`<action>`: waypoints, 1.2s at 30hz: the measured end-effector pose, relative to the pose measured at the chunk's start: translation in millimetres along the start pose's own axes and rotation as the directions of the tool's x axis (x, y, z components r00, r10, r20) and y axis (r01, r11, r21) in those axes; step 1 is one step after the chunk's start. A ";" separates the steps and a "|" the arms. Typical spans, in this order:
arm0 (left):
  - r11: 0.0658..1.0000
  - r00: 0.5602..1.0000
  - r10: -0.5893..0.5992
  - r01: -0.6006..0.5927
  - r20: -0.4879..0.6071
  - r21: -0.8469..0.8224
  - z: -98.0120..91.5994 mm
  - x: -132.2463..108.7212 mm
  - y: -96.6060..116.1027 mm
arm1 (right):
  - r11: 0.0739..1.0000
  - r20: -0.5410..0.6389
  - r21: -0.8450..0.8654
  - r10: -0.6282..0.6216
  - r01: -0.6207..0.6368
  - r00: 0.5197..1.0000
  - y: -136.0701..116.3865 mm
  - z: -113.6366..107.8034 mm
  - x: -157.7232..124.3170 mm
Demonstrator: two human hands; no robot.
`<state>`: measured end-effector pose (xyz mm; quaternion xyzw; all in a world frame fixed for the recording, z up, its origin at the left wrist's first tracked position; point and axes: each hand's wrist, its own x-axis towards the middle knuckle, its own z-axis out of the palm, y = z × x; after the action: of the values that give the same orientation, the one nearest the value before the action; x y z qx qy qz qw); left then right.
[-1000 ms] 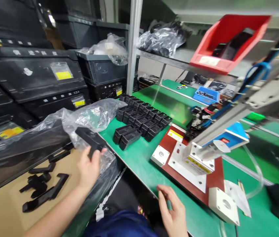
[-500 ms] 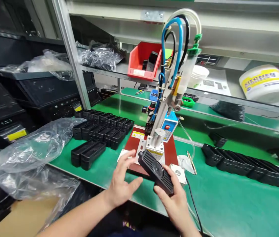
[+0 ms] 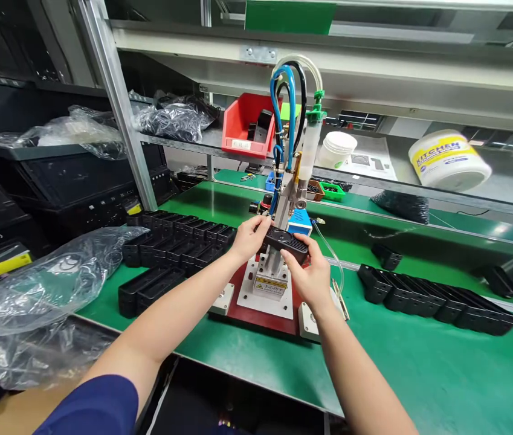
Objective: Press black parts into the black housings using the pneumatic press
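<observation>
Your left hand (image 3: 248, 243) and right hand (image 3: 310, 277), fingers closed on black part's (image 3: 282, 237) ends: keep it steady, inside near edge of desk (image 3: 242, 357).

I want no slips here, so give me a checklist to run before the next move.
1. Black ribbed plastic part held by left grip and right grip: ok.
2. Its ribbed face turned upward: ok.
3. Part seated on the silver metal cylinder: cannot tell, contact hidden.
4. Both grips off the white square boxes: ok.
5. Clear crinkled plastic film off the flat green bench: not ok, overlaps its left edge.
</observation>
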<state>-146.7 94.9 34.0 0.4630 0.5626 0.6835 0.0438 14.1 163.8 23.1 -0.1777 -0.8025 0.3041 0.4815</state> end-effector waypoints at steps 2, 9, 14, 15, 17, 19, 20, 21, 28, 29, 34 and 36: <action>0.998 0.999 -0.040 0.041 0.032 -0.038 6.2 12.7 -11.3 | 0.999 -0.038 -0.043 0.025 -0.027 0.999 6.2 9.6 -1.0; 0.957 0.981 -0.133 0.165 0.144 -0.240 10.5 12.8 -32.4 | 0.984 -0.090 -0.178 -0.001 -0.015 0.996 3.6 21.2 -11.5; 0.890 0.971 -0.175 0.227 0.163 -0.395 16.6 14.9 -42.8 | 0.939 -0.089 -0.343 -0.059 0.025 0.994 -9.5 25.2 -8.2; 0.880 0.971 -0.178 0.229 0.158 -0.417 17.9 15.7 -44.0 | 0.931 -0.096 -0.364 -0.067 0.027 0.993 -9.7 26.3 -8.7; 0.863 0.972 -0.181 0.231 0.152 -0.449 19.4 16.9 -45.4 | 0.913 -0.114 -0.407 -0.084 0.031 0.990 -8.4 28.5 -11.1; 0.853 0.971 -0.181 0.234 0.155 -0.467 19.6 17.2 -45.5 | 0.889 -0.129 -0.457 -0.108 0.038 0.986 -5.9 30.1 -14.2; 0.849 0.971 -0.182 0.235 0.156 -0.473 19.3 16.8 -45.4 | 0.876 -0.132 -0.480 -0.124 0.046 0.984 -4.7 30.5 -15.6; 0.846 0.971 -0.184 0.236 0.154 -0.478 19.1 15.9 -45.3 | 0.865 -0.129 -0.499 -0.143 0.060 0.981 -3.5 30.7 -16.5; 0.871 0.977 -0.200 0.209 0.068 -0.444 20.7 2.8 -47.9 | 0.924 -0.069 -0.329 -0.228 0.194 0.971 7.9 25.1 -9.9; 0.885 0.980 -0.196 0.197 0.047 -0.423 20.4 1.1 -47.9 | 0.940 -0.062 -0.272 -0.232 0.207 0.971 11.3 24.3 -8.3; 0.957 0.988 -0.127 0.100 -0.083 -0.272 15.5 -4.3 -40.2 | 0.980 -0.072 -0.011 -0.198 0.198 0.978 32.6 26.3 -6.5; 0.976 0.988 -0.100 0.074 -0.119 -0.206 14.0 -5.5 -35.5 | 0.983 -0.061 0.067 -0.164 0.168 0.985 39.5 28.5 -7.4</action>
<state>-150.4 114.8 1.1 0.3861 0.5119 0.7628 0.0840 -7.8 180.2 -17.8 -0.1010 -0.7894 0.2865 0.5334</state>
